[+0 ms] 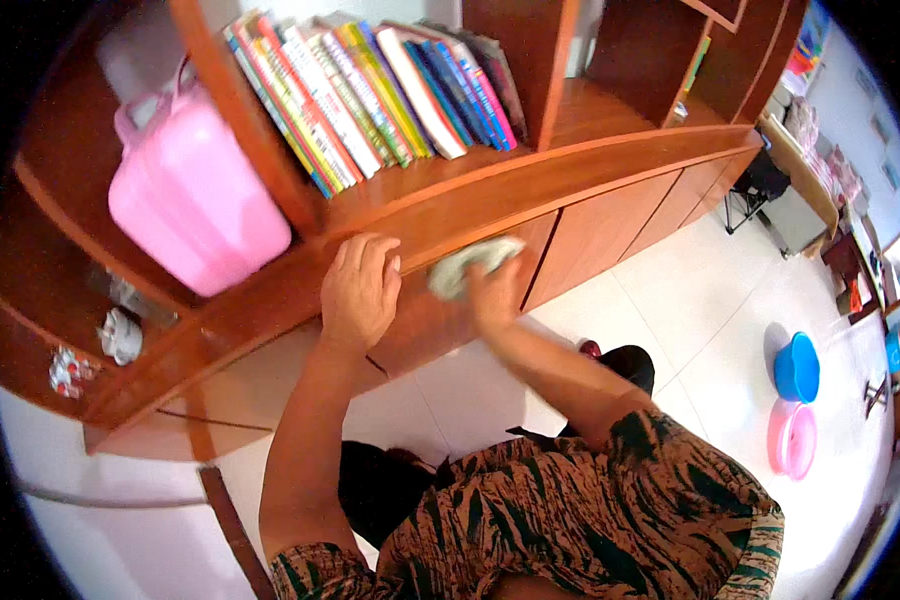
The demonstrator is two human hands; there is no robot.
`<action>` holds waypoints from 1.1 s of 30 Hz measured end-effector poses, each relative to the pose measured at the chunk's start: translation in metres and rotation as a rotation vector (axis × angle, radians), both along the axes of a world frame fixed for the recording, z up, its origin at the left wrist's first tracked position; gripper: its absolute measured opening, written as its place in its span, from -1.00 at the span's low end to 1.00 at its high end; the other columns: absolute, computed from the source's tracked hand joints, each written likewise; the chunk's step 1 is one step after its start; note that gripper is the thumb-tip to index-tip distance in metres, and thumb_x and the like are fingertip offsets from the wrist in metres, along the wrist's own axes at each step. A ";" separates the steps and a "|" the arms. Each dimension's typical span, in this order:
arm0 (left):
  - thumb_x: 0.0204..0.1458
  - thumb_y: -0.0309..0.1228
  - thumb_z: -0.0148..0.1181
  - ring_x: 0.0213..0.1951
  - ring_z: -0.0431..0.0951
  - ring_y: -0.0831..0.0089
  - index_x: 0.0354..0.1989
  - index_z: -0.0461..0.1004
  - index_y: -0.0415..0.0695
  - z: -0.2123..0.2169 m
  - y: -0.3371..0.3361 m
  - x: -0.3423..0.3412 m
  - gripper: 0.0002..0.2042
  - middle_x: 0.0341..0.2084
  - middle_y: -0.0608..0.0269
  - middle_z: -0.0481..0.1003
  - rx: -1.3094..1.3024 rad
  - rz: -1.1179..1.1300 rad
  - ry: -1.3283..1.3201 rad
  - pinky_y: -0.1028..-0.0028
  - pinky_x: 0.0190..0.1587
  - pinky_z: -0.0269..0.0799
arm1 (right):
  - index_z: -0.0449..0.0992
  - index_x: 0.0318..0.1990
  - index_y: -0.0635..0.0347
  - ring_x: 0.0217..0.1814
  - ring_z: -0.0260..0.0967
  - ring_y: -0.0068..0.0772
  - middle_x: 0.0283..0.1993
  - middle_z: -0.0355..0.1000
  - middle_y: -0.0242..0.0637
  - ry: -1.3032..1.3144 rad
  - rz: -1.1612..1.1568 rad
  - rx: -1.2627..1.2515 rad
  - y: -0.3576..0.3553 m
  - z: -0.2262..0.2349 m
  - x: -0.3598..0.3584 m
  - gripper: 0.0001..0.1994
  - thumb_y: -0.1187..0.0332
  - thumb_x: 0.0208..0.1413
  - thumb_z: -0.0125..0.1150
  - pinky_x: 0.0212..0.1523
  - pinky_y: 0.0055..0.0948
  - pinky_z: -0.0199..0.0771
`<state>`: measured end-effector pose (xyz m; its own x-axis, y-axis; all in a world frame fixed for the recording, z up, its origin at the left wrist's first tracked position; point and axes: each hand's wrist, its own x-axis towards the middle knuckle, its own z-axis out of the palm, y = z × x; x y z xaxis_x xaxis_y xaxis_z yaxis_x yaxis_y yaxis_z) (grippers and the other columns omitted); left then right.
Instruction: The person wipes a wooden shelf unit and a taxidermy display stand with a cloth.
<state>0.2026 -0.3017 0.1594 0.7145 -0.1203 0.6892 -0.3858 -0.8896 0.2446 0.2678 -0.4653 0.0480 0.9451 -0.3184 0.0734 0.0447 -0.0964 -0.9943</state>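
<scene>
Cloth (467, 264), pale and bunched, is pressed against the front edge of the wooden shelf unit (590, 170), clenched in the right hand (494, 295). Left hand (358, 290) rests on the same ledge just beside it, fingers spread and released, gripping nothing. Above the ledge, a row of leaning books (370, 90) occupies one compartment; a pink plastic case (192, 195) stands in the next. Small trinkets (120, 335) sit lower left. A blue basin (797, 367) and pink basin (792, 438) lie on the tiled floor, well apart.
</scene>
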 end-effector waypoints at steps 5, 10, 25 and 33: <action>0.13 -0.30 0.05 -0.32 0.46 0.02 -0.44 0.37 -0.16 -0.006 -0.018 0.069 -0.80 -0.44 0.03 0.43 -0.002 0.140 0.181 0.11 -0.27 0.37 | 0.07 0.06 0.32 0.01 0.35 -0.12 -0.04 0.34 0.06 0.277 0.322 0.283 0.047 0.011 -0.048 -0.46 0.33 0.06 0.26 0.01 -0.20 0.37; 0.16 -0.14 0.00 -0.34 0.48 -0.01 -0.50 0.38 -0.17 -0.006 -0.034 0.074 -0.66 -0.42 -0.01 0.46 0.122 0.352 0.245 0.12 -0.30 0.38 | 0.19 0.09 0.39 -0.07 0.39 -0.18 -0.06 0.39 0.01 0.529 0.448 0.059 0.068 -0.006 -0.053 -0.45 0.24 0.05 0.25 -0.07 -0.25 0.42; 0.15 -0.17 -0.05 -0.36 0.55 0.01 -0.46 0.48 -0.15 -0.006 -0.034 0.069 -0.67 -0.45 0.01 0.53 0.158 0.527 0.225 0.12 -0.32 0.46 | 0.40 -0.08 0.41 -0.11 0.45 -0.09 -0.11 0.43 -0.06 0.402 0.154 0.646 -0.153 -0.090 0.079 -0.75 0.37 0.23 -0.05 -0.16 -0.18 0.60; 0.15 -0.17 -0.06 -0.37 0.55 0.03 -0.49 0.47 -0.14 -0.004 -0.045 0.076 -0.67 -0.45 0.05 0.54 0.082 0.509 0.262 0.12 -0.31 0.46 | 0.12 0.14 0.21 0.07 0.28 -0.18 0.08 0.25 -0.10 -0.059 0.007 0.121 -0.118 -0.034 0.074 -0.51 0.58 0.04 0.08 0.12 -0.27 0.35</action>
